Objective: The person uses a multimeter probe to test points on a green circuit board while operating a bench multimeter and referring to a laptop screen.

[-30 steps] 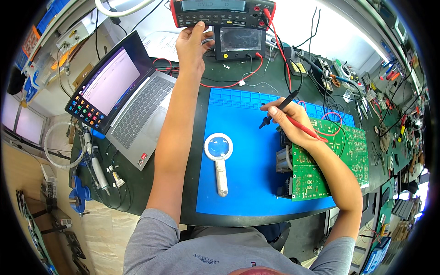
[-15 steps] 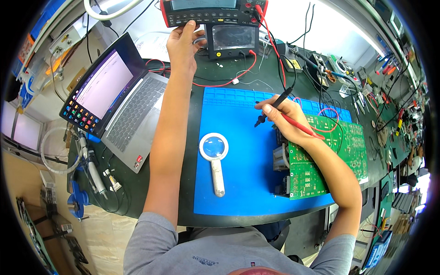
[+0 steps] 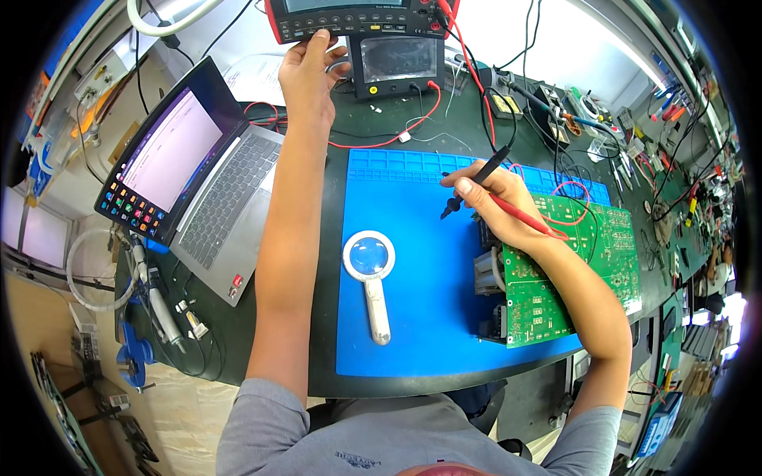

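My left hand (image 3: 308, 89) reaches up to a red-and-black bench multimeter (image 3: 361, 21). Its thumb touches a button on the lower front panel, while the other fingers are loosely bent and apart below it, holding nothing. In my right hand (image 3: 502, 208) are two test probes, a black probe (image 3: 490, 165) and a red probe (image 3: 520, 218). The black one's tip points down to the left, over a blue work mat (image 3: 429, 309) and apart from it. Under my right wrist and forearm lies a green circuit board (image 3: 548, 297), with bulky components along its left side.
A white-handled magnifying glass (image 3: 378, 313) lies on the mat. The open laptop (image 3: 222, 202) stands left of my left arm. A second instrument with a dark screen (image 3: 397, 59) sits below the multimeter. Probe leads (image 3: 486, 103) trail across the bench; tools crowd the right side.
The view has shifted slightly, so the multimeter and laptop sit a little higher and further left. Both hands keep their places on the multimeter and the probes.
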Tool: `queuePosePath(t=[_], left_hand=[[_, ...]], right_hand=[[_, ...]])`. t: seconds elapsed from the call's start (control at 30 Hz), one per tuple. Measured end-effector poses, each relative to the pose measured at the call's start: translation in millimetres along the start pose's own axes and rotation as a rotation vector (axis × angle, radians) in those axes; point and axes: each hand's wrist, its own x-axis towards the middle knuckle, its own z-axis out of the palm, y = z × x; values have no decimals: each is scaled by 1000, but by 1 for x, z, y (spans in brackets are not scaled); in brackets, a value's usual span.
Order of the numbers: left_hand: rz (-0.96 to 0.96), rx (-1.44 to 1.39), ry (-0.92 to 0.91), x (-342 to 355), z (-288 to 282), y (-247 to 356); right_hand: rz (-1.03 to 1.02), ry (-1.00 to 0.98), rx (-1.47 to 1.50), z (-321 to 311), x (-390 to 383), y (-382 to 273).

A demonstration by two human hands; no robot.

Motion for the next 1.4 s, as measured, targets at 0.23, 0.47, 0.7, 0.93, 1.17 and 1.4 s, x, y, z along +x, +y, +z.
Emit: queuePosePath(t=[0.23, 0.47, 0.7, 0.93, 1.17, 1.4], left_hand=[[13, 17, -18, -1, 0, 1], [17, -7, -9, -1, 0, -1], [20, -5, -22, 0, -2, -2], [13, -5, -15, 0, -1, -2], [-1, 48, -59, -2, 4, -6], [24, 58, -43, -2, 8, -5]], right_hand=[[1, 3, 18, 1, 0, -1], [36, -8, 19, -1, 0, -6], [38, -8, 38, 0, 0, -6], [36, -14, 16, -1, 0, -7], [29, -6, 27, 0, 0, -6], [34, -7, 14, 0, 0, -6]])
